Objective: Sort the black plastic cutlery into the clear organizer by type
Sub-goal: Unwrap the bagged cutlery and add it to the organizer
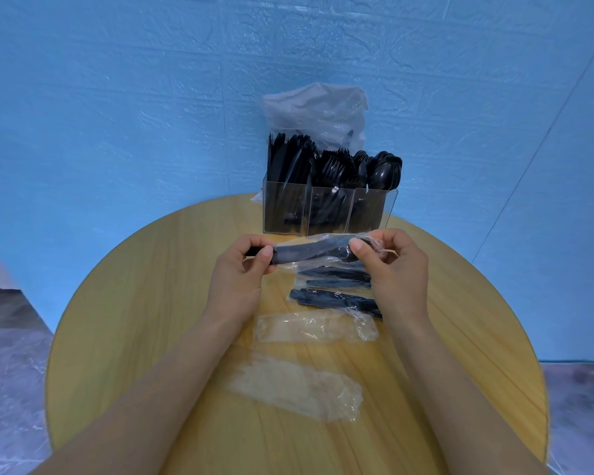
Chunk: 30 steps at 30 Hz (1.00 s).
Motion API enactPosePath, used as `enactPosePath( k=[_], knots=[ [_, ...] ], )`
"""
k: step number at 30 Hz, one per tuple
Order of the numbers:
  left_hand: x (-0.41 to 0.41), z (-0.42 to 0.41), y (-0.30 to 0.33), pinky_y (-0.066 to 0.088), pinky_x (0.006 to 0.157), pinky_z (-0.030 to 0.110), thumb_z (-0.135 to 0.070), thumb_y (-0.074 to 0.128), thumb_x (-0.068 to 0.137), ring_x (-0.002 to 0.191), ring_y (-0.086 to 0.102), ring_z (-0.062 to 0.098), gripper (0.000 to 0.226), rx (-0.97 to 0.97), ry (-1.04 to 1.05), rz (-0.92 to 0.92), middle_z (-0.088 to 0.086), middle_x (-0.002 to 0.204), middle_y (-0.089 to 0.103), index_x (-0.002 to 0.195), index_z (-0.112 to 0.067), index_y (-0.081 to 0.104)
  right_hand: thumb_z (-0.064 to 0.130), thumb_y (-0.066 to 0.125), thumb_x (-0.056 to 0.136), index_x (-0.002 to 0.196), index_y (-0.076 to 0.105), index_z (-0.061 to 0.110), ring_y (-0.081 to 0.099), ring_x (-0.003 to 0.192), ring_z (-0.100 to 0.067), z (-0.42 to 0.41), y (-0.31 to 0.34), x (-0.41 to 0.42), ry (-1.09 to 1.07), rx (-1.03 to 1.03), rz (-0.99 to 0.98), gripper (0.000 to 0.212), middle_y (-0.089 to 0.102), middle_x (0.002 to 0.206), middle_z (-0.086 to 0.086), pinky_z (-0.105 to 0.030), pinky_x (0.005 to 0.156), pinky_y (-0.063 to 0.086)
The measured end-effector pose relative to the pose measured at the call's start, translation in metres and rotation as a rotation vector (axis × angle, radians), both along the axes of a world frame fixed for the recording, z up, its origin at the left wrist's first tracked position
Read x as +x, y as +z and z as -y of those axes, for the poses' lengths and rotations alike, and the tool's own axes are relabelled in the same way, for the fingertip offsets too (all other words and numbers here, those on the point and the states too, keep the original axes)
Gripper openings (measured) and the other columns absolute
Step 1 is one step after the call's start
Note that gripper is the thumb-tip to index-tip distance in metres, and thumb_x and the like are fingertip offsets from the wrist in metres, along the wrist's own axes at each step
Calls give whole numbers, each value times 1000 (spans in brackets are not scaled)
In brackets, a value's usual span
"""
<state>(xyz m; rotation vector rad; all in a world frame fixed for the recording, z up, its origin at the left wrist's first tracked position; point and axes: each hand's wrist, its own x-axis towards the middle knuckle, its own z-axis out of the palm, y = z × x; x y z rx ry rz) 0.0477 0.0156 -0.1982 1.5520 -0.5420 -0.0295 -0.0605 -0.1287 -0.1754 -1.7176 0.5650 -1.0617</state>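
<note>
Both hands hold a wrapped set of black cutlery (311, 252) above the round table. My left hand (244, 269) grips the black handles that stick out of the clear wrapper. My right hand (391, 265) pinches the wrapper's other end. Below them, two more wrapped sets (333, 287) lie on the table. The clear organizer (326, 209) stands at the table's far edge, with knives in its left compartment, forks in the middle one and spoons in the right one.
Two empty clear wrappers (316, 325) (295, 385) lie on the wooden table (144, 303) nearer to me. A plastic bag (314, 111) stands behind the organizer against the blue wall. Floor shows on both sides of the table.
</note>
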Motion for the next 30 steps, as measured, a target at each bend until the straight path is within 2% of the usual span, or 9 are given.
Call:
enactPosePath(
  k=[4, 11, 14, 20, 25, 30],
  knots=[
    [-3, -1, 2, 49, 68, 9, -10, 55, 93, 70, 62, -7, 17, 22, -22, 11, -10, 86, 64, 88, -26, 60, 15, 68, 85, 75, 63, 21, 50, 60, -4, 4, -1, -1, -28, -14, 53, 13, 57, 65, 8, -21, 61, 47],
    [-4, -1, 4, 51, 70, 12, -12, 55, 93, 71, 62, -6, 11, 35, -23, 0, -9, 88, 65, 94, -20, 63, 15, 58, 92, 77, 61, 24, 53, 62, -7, 6, -1, -1, -32, 14, 24, 17, 59, 66, 5, -20, 62, 47],
    [-5, -1, 4, 52, 72, 12, -12, 55, 93, 71, 62, -7, 10, 35, -36, -6, -3, 90, 64, 100, -12, 62, 22, 66, 87, 83, 61, 22, 51, 63, -2, 1, 0, -1, 46, -28, -6, 6, 58, 72, 5, -17, 59, 46],
    [-9, -3, 5, 52, 74, 12, -13, 66, 86, 77, 64, -3, 16, 59, -123, -53, -8, 94, 66, 99, -23, 65, 13, 66, 86, 75, 64, 20, 54, 60, -6, 6, 2, -4, 21, -8, 86, 13, 60, 68, 1, -18, 59, 49],
    [-9, -3, 9, 48, 68, 7, -5, 67, 83, 72, 62, -7, 16, -12, -82, -63, -9, 85, 68, 96, -15, 70, 8, 62, 89, 74, 62, 20, 54, 54, -1, 6, 3, -4, 19, -33, 115, 19, 59, 63, 3, -15, 57, 49],
    [-6, -4, 10, 52, 66, 13, -3, 65, 84, 74, 69, 11, 16, -131, -66, -185, 1, 84, 72, 88, -16, 71, 11, 60, 91, 74, 61, 20, 54, 59, -7, 12, 1, -3, -52, -29, 151, 19, 59, 68, -2, -18, 58, 49]
  ],
)
